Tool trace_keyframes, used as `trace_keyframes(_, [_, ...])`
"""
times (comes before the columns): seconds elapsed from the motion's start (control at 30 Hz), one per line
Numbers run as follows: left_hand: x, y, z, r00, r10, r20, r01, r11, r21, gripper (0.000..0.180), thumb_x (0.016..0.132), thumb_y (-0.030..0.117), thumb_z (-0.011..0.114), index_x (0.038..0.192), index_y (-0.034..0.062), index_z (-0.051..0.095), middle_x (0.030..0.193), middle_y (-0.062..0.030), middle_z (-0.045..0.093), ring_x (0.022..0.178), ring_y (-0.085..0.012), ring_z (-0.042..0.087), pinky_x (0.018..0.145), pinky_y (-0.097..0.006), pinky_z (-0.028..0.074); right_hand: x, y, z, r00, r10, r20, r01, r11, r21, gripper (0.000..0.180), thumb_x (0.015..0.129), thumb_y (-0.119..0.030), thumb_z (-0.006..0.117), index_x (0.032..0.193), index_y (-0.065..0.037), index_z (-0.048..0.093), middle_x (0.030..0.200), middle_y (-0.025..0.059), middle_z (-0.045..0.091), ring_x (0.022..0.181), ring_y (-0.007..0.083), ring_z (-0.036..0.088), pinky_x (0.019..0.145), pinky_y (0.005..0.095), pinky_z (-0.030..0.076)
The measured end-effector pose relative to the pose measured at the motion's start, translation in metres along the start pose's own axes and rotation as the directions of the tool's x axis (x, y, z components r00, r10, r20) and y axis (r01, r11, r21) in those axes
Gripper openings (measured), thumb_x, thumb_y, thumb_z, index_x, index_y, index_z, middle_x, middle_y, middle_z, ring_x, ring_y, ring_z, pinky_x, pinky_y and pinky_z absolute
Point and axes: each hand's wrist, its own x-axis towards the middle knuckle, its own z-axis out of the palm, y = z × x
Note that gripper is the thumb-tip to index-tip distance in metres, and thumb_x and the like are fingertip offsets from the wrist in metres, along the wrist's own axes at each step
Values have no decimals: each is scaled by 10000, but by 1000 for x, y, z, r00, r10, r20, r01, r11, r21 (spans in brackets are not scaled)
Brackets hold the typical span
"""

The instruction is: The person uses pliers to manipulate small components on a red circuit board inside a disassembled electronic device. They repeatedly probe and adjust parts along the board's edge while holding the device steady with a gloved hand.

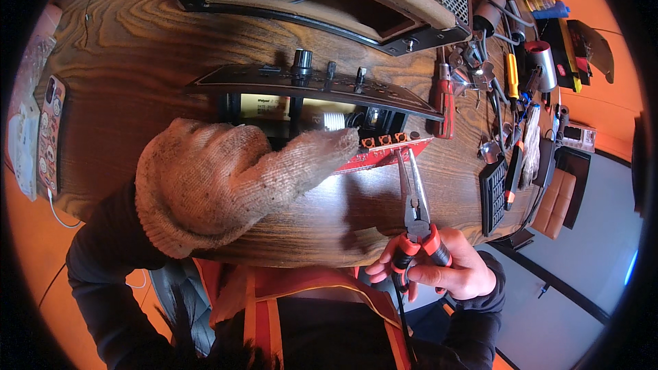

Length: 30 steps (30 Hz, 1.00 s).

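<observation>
A black control panel [397, 99] with knobs on its upper side stands tilted on the wooden table in front of me. Along its near side runs a red circuit board [385, 155] with small orange-and-black buttons on its edge. My left hand [212, 185], in a dirty white knit glove, is closed on the panel's left part, one finger stretched along the board; its other fingertips are hidden. In my bare right hand [449, 267] are needle-nose pliers [416, 216] with red and black handles. Their jaws point away from me, tips at the board's near edge.
Behind the panel lies a black case [329, 17] with a perforated metal grille. A red screwdriver [445, 103] rests right of the panel. Cables, a yellow screwdriver [512, 75] and other tools crowd the table's right side. A phone [51, 133] with a cord lies far left.
</observation>
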Motion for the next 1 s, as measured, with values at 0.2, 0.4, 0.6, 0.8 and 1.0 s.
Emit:
trace_keyframes(0.2, [-3,-2,6,997,70,-12,-67,989,130,379,741,215,688,1100,115,621,773,-14,623,544,-161,524,471,-324,434,-1,1,1,999,35,-29,-34,999,19,288,911,-31,506,1193,21,486,1112,123,590,1027,184,579,665,243,520])
trace_keyframes(0.4, [-4,-3,8,996,86,-21,-82,986,148,393,743,211,679,1119,125,610,867,18,637,574,-141,517,484,-318,410,1,1,2,997,73,-7,-71,990,123,277,920,-72,502,1185,6,478,1092,116,593,1034,171,567,674,244,508])
trace_keyframes(0.6, [-5,-3,7,994,105,19,-106,972,209,375,755,208,662,1119,135,610,916,35,642,588,-130,513,497,-312,395,-1,-7,2,986,164,-28,-159,980,118,271,916,-90,513,1168,1,478,1071,106,598,990,145,566,644,225,482])
trace_keyframes(0.8, [-7,-6,8,993,110,49,-118,965,233,375,763,190,652,1133,139,609,952,38,649,588,-113,509,497,-300,397,1,-2,2,996,80,-35,-73,984,164,232,903,-127,552,1094,-4,503,935,52,584,827,101,542,620,216,416])
trace_keyframes(1.0, [-5,-4,6,994,96,50,-105,967,231,396,762,200,655,1150,138,604,971,11,651,607,-119,523,508,-304,406,4,1,-6,997,67,-42,-66,997,32,213,886,-148,596,1028,-11,516,881,36,560,773,104,518,677,239,414])
